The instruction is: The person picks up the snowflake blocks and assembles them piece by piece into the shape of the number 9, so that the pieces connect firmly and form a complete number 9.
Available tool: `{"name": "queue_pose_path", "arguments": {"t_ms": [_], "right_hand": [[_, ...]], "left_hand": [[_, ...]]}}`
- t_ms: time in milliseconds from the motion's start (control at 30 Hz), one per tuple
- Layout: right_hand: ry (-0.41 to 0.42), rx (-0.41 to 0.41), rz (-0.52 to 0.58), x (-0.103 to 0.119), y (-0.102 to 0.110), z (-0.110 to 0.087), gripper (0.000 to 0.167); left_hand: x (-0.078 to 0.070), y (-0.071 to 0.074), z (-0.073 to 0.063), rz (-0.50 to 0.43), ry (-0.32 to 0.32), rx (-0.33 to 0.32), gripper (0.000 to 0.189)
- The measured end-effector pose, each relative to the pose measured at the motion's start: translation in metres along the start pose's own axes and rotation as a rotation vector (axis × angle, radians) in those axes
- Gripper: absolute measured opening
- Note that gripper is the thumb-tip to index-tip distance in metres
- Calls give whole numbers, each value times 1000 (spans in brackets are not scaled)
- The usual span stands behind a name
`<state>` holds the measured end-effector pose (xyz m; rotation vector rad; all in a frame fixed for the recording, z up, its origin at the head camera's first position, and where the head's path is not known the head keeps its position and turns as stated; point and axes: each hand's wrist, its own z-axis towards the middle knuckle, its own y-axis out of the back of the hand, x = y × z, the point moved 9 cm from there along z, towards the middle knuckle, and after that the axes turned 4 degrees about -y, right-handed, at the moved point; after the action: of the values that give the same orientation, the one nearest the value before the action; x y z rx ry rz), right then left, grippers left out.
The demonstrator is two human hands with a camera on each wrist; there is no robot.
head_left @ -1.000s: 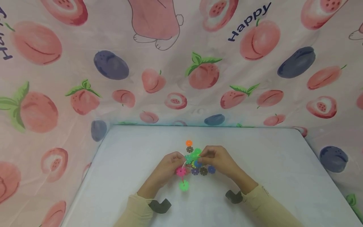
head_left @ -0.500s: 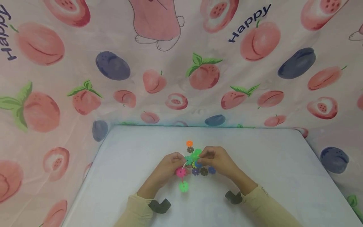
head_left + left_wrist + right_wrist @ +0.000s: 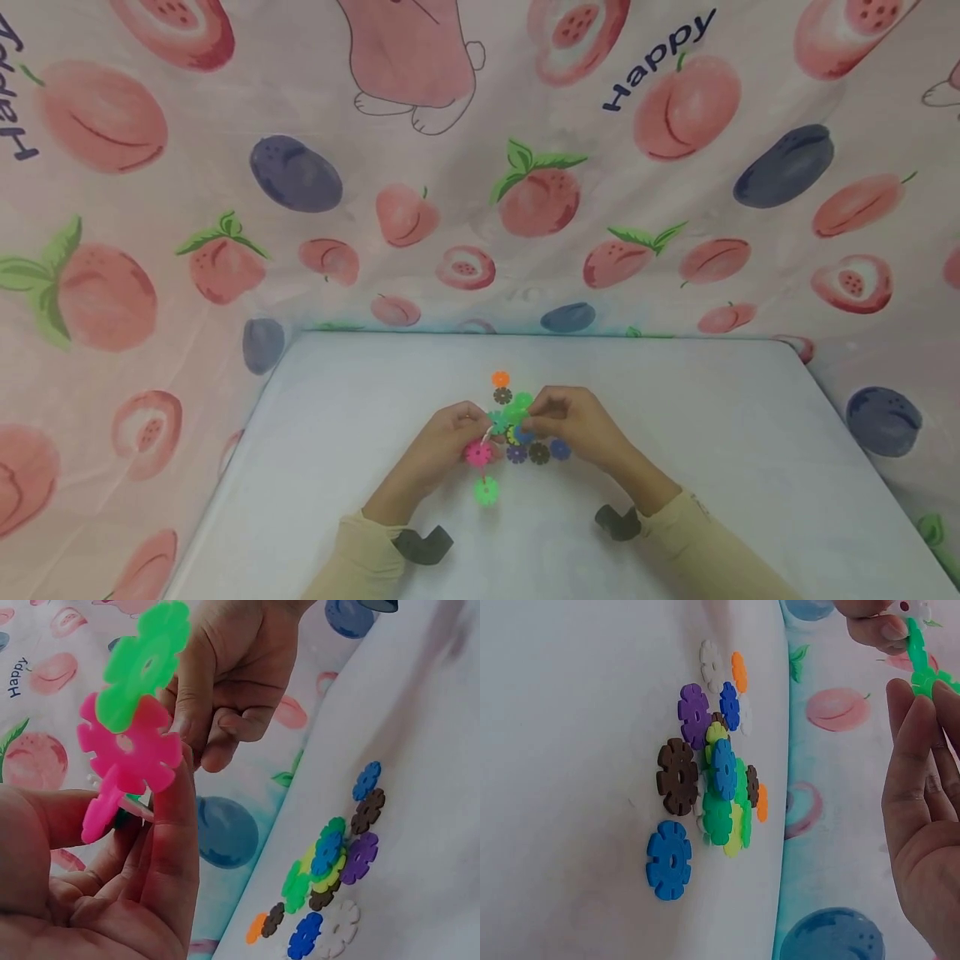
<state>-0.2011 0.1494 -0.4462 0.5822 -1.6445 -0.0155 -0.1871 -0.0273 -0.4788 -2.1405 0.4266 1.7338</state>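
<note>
My left hand [image 3: 448,442] pinches a joined chain of notched plastic flower discs. In the left wrist view a pink disc [image 3: 142,754] and a bright green disc [image 3: 150,656] stand up from its fingertips. A white disc [image 3: 909,607] shows beside the left hand in the right wrist view, partly cut off. Opposite, my right hand [image 3: 577,423] pinches a green disc [image 3: 930,681] between thumb and fingertips. That disc meets another green piece [image 3: 916,645] reaching to the left hand. Fingers hide the joints between the pieces.
Loose flower discs lie in a heap on the white table [image 3: 337,392] below the hands. Blue [image 3: 669,860], brown [image 3: 677,777] and purple [image 3: 694,716] discs lie at its near side. An orange disc [image 3: 500,379] lies farther back. A fruit-print cloth [image 3: 465,167] hangs behind the table.
</note>
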Motion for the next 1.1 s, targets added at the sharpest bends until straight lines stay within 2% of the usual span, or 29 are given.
{"name": "queue_pose_path", "arguments": {"t_ms": [167, 600, 700, 833, 1100], "right_hand": [[9, 0, -7, 0, 0, 0, 7], [50, -18, -67, 9, -2, -3, 7], [99, -29, -110, 16, -3, -5, 10], [175, -46, -147, 24, -5, -7, 6], [263, -62, -138, 26, -10, -8, 7]], "left_hand": [[-2, 1, 0, -14, -10, -6, 16], [-4, -2, -1, 18, -19, 34, 21], [-4, -2, -1, 22, -22, 34, 22], [-3, -2, -1, 34, -24, 27, 24], [-4, -5, 0, -32, -34, 25, 19]]}}
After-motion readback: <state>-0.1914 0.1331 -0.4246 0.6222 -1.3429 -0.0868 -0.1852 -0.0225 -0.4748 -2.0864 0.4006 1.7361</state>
